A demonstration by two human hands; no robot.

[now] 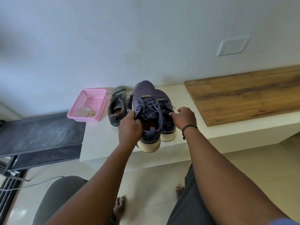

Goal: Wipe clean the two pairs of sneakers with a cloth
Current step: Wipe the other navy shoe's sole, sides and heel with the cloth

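A white desk point(103, 140) crosses mid-frame, a wooden board point(243, 95) at its right. At centre, the left hand point(129, 129) grips the collar of a purple sneaker point(146, 101), lifted beside its mate point(164, 101); the right hand point(185, 117) hovers at that mate, fingers curled, grasp uncertain. A grey sneaker point(117, 108) stands left, then a pink basket point(87, 96) holding a cloth point(84, 111)
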